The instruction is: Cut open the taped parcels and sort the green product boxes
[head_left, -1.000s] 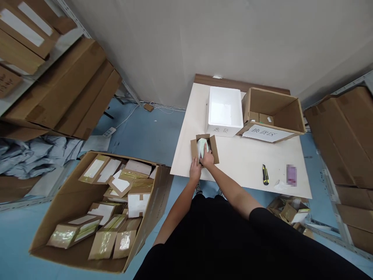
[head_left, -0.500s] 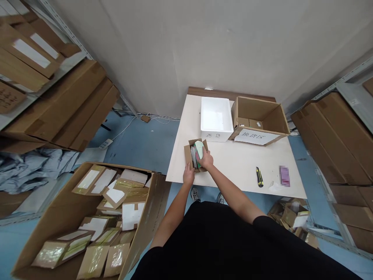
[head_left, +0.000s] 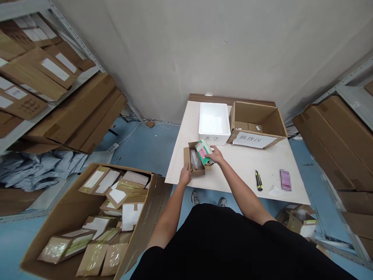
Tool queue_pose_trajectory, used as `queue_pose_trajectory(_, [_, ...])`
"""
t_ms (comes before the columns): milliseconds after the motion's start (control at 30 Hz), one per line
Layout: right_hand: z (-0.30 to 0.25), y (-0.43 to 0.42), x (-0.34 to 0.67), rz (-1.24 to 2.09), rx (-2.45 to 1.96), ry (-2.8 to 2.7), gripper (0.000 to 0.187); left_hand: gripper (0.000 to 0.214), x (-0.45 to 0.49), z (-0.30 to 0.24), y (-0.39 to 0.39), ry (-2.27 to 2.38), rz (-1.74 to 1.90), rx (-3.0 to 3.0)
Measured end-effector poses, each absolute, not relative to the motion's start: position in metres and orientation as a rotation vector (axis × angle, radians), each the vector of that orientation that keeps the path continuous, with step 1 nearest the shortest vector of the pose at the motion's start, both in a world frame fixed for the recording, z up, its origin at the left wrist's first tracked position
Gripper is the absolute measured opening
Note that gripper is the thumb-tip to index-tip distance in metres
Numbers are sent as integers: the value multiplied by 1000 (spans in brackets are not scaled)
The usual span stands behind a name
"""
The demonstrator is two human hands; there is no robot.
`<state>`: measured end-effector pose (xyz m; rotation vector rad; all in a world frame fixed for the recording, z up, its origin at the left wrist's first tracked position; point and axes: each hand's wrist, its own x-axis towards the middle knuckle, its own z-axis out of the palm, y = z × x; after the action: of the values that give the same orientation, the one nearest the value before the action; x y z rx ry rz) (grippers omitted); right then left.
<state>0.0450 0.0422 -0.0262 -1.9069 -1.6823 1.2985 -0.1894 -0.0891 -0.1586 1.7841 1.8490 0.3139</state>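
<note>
A small opened cardboard box (head_left: 199,172) stands at the table's front left, its flaps folded out. My left hand (head_left: 185,175) grips its near left side, fingers partly hidden against the cardboard. Held in my right hand (head_left: 215,155) is a green, white and pink packet-like box (head_left: 203,151), tilted over the cardboard box's right side. Clear plastic wrapping (head_left: 195,160) shows inside the cardboard box.
Behind stand a white foam box (head_left: 215,137) and a large cardboard box (head_left: 259,140) with a paper label. A utility knife (head_left: 258,181) and a blurred purple item (head_left: 285,180) lie at the right. A big carton (head_left: 151,212) of parcels is on the left.
My right hand has drawn the green and pink box up and to the right, partly out of the cardboard box. My left hand stays at the cardboard box's side. The view has shifted slightly.
</note>
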Motion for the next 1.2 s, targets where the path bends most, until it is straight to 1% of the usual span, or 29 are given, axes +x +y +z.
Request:
queue_pose_trajectory(67, [-30,44,71,1371,-1856,-1584,84,54,-185,-148,-85,1885,336,1807])
queue_pose_trajectory(133, [-35,44,101,1346,-1873,-1598,90,63,-171,-137,-77,1922,423,1833])
queue_pose_trajectory(267, [-43,42,162,1174,-2109,-1853,101,63,-113,-114,-53,1796,611,1919])
queue_pose_trajectory(333, [-47,40,187,1147,-2228,-1959,105,63,-72,-108,-42,1643,599,1966])
queue_pose_trajectory(400, [-52,39,206,1159,-2283,-2039,108,67,-27,-107,-33,1480,529,1987])
queue_pose_trajectory(433, [-55,40,213,1178,-2292,-2063,108,73,-4,-110,-30,1408,489,1987])
queue_pose_trajectory(500, [-63,43,224,1251,-2299,-2040,107,93,38,-119,-25,1306,416,1964])
queue_pose_trajectory(567, [-73,46,233,1373,-2272,-1887,102,109,71,-132,-23,1262,370,1898])
queue_pose_trajectory(600, [-79,46,238,1433,-2237,-1782,99,110,83,-139,-22,1255,367,1855])
queue_pose_trajectory(700, [-96,42,259,1569,-2087,-1502,84,88,100,-159,-18,1237,436,1735])
queue_pose_trajectory(767, [-105,33,276,1601,-1979,-1332,74,81,98,-168,-13,1231,511,1661])
queue_pose_trajectory(833, [-111,22,291,1515,-1872,-1173,61,83,90,-172,-5,1235,555,1561])
queue_pose_trajectory(900, [-112,13,298,1362,-1807,-1129,44,86,81,-173,5,1252,554,1457])
queue_pose_trajectory(1000, [-109,11,291,1246,-1809,-1353,25,83,73,-171,17,1287,511,1399])
queue_pose_trajectory(1100, [-100,19,268,1164,-1958,-1647,21,74,75,-168,19,1422,419,1436])
queue_pose_trajectory(1133, [-97,22,260,1113,-2041,-1713,24,73,78,-167,17,1484,388,1444])
queue_pose_trajectory(1200, [-91,26,245,1020,-2181,-1800,34,80,84,-166,10,1615,346,1433])
